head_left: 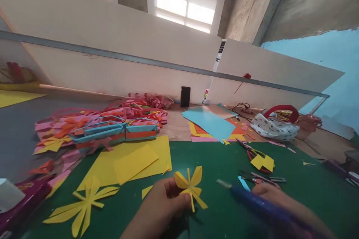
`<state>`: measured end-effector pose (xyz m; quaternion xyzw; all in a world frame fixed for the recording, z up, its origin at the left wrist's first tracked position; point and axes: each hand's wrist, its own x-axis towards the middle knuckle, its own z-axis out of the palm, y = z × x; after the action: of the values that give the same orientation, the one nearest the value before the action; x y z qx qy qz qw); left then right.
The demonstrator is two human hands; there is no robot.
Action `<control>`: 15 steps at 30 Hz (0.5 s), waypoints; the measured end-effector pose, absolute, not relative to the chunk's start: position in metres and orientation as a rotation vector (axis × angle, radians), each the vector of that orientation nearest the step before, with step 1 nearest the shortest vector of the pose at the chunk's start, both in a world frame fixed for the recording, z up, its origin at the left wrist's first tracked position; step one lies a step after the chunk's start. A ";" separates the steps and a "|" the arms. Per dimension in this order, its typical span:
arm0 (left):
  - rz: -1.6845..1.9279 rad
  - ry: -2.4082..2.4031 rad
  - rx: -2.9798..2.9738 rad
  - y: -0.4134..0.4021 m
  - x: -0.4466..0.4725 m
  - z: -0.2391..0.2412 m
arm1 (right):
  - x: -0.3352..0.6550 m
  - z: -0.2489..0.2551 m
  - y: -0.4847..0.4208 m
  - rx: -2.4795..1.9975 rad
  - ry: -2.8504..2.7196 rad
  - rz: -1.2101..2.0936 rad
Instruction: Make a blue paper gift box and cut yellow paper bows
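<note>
A small yellow paper flower (190, 186) is pinched between the thumb and fingers of my left hand (165, 203), held above the green mat (221, 209). My right hand (276, 199) grips a blue glue gun (260, 205), blurred by motion. Its pale nozzle points left toward the flower, with a gap between them. To the left a larger yellow paper flower (87, 206) lies flat on the mat. Just beyond my right hand are a light blue paper strip (244, 183) and a metal cutting tool (269, 178), partly hidden.
Yellow sheets (134, 162) lie left of centre. Behind them stand blue and orange paper baskets (140, 131) and a pink paper pile (112, 114). Coloured sheets (210, 119), scissors (251, 155), a patterned fabric basket (275, 127) and a phone (185, 96) are toward the back.
</note>
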<state>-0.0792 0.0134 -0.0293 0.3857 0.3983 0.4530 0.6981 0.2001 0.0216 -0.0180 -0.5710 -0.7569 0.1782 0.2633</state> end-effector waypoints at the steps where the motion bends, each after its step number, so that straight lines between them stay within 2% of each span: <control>1: 1.018 0.887 0.859 0.014 -0.079 -0.029 | 0.186 -0.019 0.025 -1.518 -2.054 0.554; 8: 1.032 0.931 0.843 0.013 -0.079 -0.026 | 0.139 -0.007 0.023 -1.511 -1.945 0.964; 15: 1.025 0.917 0.836 0.012 -0.077 -0.021 | 0.137 -0.006 0.026 -1.525 -1.933 1.019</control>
<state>-0.0774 0.0117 -0.0214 0.3746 0.4104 0.4588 0.6934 0.1372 0.0264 -0.0058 -0.5562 -0.7047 0.3718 0.2361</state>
